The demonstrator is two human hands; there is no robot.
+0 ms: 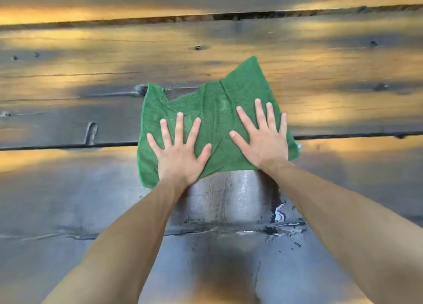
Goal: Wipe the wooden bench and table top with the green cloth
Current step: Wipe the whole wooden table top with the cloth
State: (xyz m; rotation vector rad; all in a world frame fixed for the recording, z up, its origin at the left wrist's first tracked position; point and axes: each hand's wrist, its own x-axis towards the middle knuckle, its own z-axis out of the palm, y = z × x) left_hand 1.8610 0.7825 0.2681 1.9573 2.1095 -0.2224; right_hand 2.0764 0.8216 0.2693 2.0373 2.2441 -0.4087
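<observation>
Green cloth (212, 125) lies spread flat on dark wooden planks (68, 189), mid-frame, straddling a seam between boards (68, 146); whether this is bench or table top I can't tell. Left hand (180, 152) and right hand (263, 141) both press palm-down on it, fingers straight and splayed, nothing grasped; likely so the load spreads and the whole cloth drags instead of bunching. Far edge is ragged, one corner (251, 62) pointing away, a fold near the left corner. Wet streak (229, 203) shines just behind the cloth between the forearms, with droplets (280, 212) at its right; judging by that, the wipe looks to run away from the body. Room: bare board ahead up to a further gap (229, 17), and wide to both sides. No outer edge of the surface in view.
</observation>
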